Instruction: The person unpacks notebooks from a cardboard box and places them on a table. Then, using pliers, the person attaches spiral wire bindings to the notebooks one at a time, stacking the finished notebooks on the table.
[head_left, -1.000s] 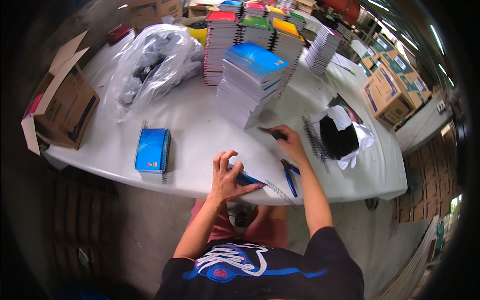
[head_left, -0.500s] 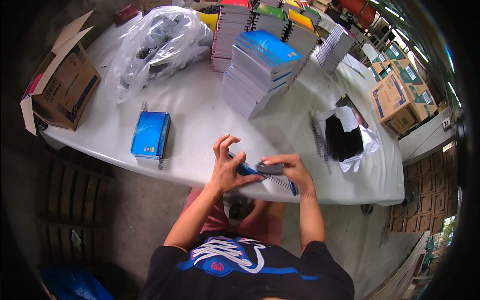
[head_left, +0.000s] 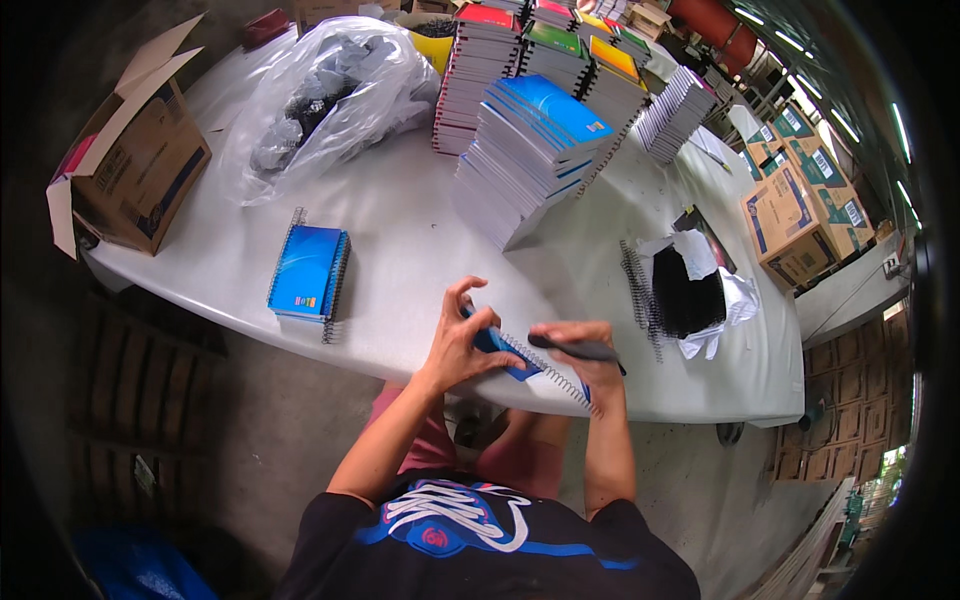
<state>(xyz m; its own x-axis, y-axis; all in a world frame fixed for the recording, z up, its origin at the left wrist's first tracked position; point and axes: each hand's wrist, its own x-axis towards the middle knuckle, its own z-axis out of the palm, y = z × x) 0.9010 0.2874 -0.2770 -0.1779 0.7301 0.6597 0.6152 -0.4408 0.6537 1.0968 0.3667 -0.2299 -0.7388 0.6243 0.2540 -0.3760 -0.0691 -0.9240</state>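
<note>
At the near edge of the white table point(head_left: 400, 250), our left hand point(head_left: 462, 345) presses its spread fingers on a blue spiral notebook point(head_left: 510, 352), while our right hand point(head_left: 590, 355) is closed around a dark tool point(head_left: 575, 348) just beside the wire coil point(head_left: 550, 372). We judge the notebook overhangs the edge and could slide off toward six o'clock if our left hand eases up; the tall leaning stack of blue notebooks point(head_left: 530, 150) at twelve o'clock could topple if the table is jolted
</note>
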